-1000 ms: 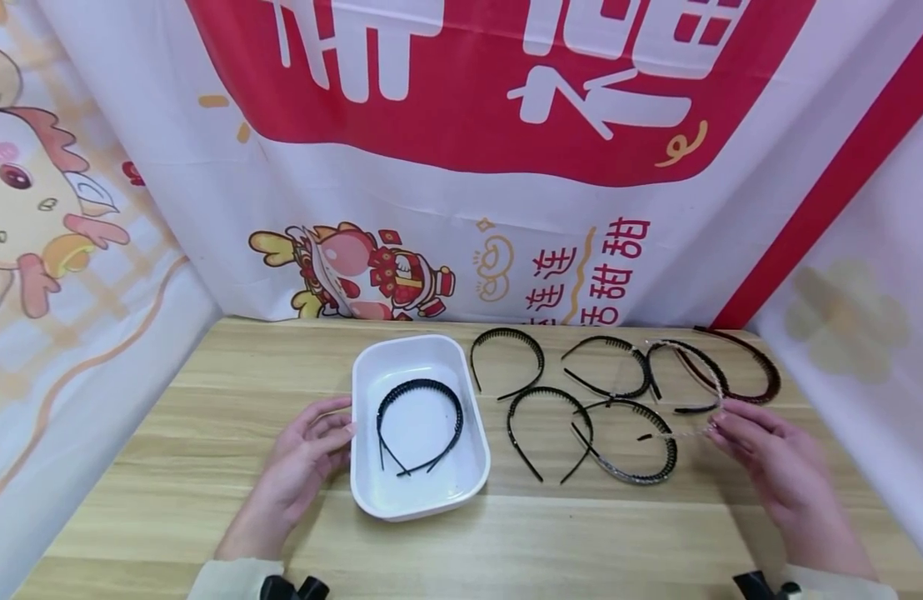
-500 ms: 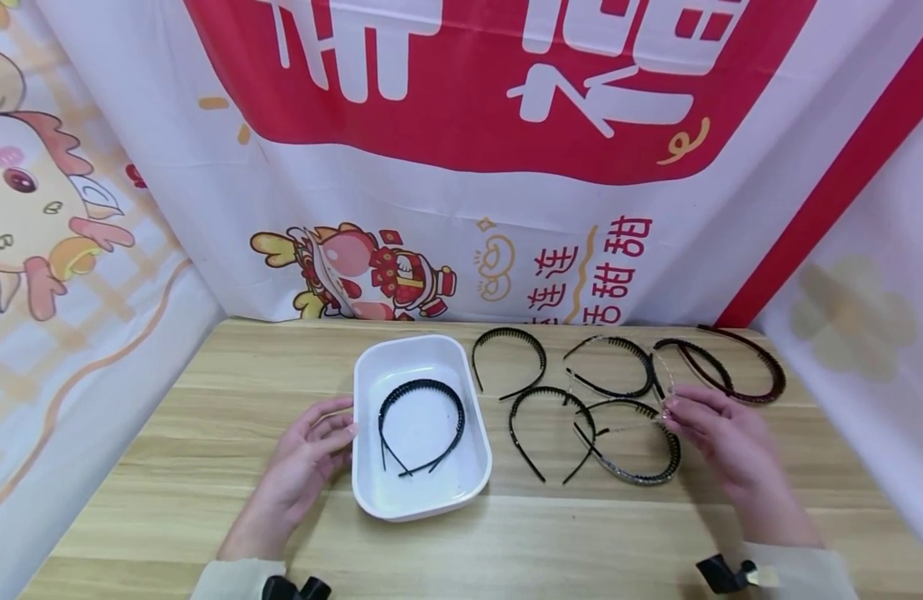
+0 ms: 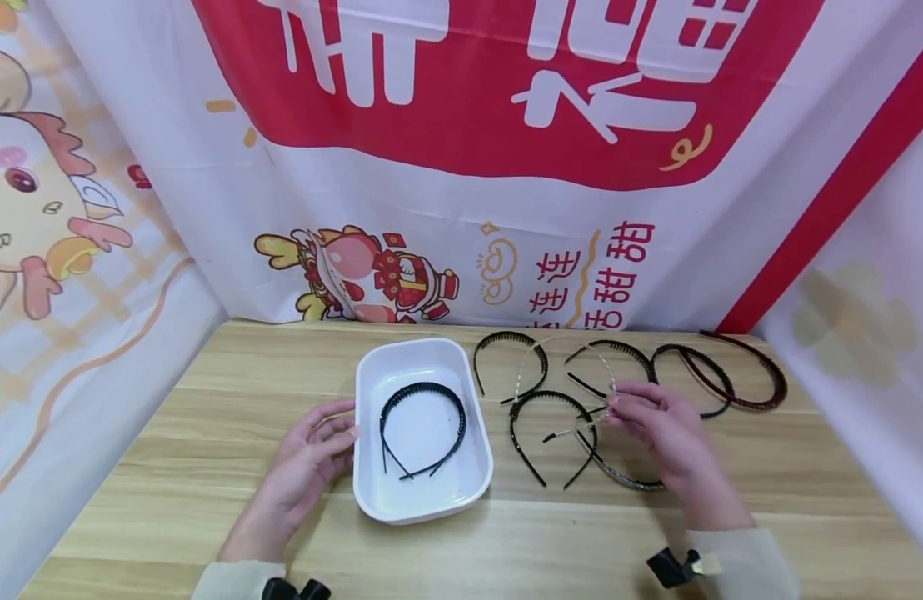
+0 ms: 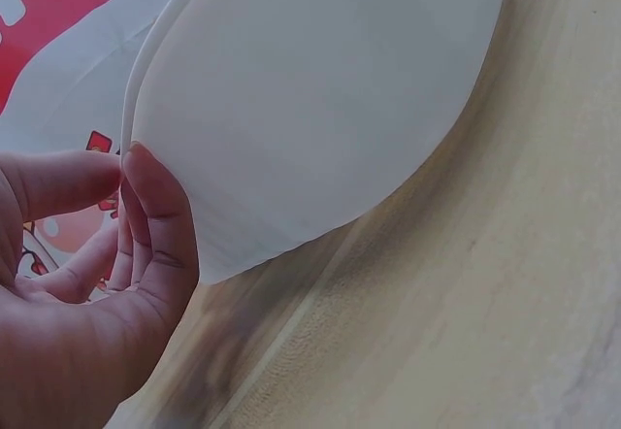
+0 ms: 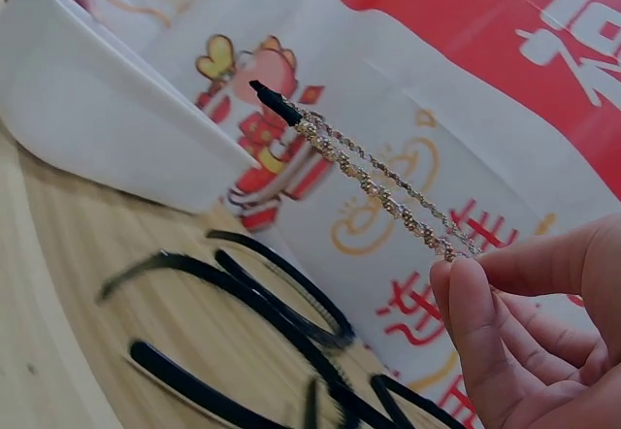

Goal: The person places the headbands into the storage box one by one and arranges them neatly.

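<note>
A white plastic tub stands on the wooden table, with black toothed headbands lying inside. My left hand pinches the tub's left rim between thumb and fingers; the left wrist view shows the tub's outer wall close up. Between thumb and fingertips, my right hand grips a thin twisted, beaded headband with a black tip, raised over the table. Below it lie several dark headbands, one of them with a glittery band.
To the tub's right, black toothed headbands lie spread out, some overlapping. A dark reddish headband is at the far right. Printed cloth hangs behind the table and along both sides.
My right hand has moved left with the beaded headband, from the right end of the spread headbands toward the tub. The left hand and tub have stayed put.
</note>
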`<state>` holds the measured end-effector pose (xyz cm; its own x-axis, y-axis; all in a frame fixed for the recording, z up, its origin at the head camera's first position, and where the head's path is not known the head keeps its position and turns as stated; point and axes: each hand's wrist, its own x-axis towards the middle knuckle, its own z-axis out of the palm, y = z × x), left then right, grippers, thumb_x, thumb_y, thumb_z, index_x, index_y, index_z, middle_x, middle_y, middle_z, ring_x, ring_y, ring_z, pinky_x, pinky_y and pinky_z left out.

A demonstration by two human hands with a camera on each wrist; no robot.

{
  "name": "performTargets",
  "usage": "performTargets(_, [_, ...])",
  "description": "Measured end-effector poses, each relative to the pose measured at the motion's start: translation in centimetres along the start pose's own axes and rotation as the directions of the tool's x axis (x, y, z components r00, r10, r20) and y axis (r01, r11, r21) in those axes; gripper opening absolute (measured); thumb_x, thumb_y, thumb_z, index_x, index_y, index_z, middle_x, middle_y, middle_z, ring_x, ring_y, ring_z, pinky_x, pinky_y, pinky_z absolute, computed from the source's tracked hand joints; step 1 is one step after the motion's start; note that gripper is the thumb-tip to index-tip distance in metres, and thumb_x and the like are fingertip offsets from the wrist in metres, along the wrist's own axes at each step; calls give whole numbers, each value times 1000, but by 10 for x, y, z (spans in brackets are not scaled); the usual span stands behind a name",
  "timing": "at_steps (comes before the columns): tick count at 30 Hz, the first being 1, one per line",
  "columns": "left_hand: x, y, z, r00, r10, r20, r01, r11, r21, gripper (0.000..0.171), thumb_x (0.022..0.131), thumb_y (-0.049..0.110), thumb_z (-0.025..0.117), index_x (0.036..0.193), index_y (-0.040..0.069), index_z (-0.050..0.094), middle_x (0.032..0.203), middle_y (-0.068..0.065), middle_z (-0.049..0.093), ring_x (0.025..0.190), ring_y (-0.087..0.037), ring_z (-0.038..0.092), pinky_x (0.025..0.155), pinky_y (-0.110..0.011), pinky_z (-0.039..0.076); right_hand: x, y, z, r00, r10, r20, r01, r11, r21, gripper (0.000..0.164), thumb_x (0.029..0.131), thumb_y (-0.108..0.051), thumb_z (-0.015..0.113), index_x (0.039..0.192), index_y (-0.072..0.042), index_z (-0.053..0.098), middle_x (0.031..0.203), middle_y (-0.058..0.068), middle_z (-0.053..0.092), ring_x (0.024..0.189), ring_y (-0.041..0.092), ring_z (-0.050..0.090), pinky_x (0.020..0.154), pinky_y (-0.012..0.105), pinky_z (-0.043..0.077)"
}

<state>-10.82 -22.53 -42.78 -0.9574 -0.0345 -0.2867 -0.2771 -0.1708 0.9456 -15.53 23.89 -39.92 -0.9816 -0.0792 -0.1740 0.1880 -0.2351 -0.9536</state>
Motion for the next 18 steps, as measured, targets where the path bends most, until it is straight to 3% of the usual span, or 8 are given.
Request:
performTargets(5, [0, -1, -2, 1000, 10, 17, -10, 1000, -7, 47, 101, 4, 69, 144, 17, 56, 111, 7, 70, 100, -12, 68, 89, -28, 60, 5, 4, 26, 1000, 25, 14, -24, 997, -69, 20, 101, 0, 70, 121, -5, 69, 99, -2, 79, 92, 11, 77, 88, 23, 65])
performTargets(11, [1, -2, -2, 1000, 8, 19, -8, 1000, -14, 47, 101, 4, 69, 145, 17, 56, 112, 7, 70, 99, -12, 68, 89, -29, 60, 13, 9, 55, 999, 37, 37, -31, 988, -154, 45, 100, 0, 72, 139, 12, 55, 102, 0, 79, 91, 11, 77, 88, 24, 65])
performTargets(18, [1, -2, -2, 1000, 9, 22, -9, 1000, -14, 48, 101, 4, 69, 146, 16, 55, 112, 6, 70, 99, -12, 69, 89, -28, 60, 20, 16, 86, 995, 61, 74, -47, 982, -184, 46, 95, 4, 72, 138, 12, 57, 104, 8, 78, 88, 14, 77, 87, 26, 66])
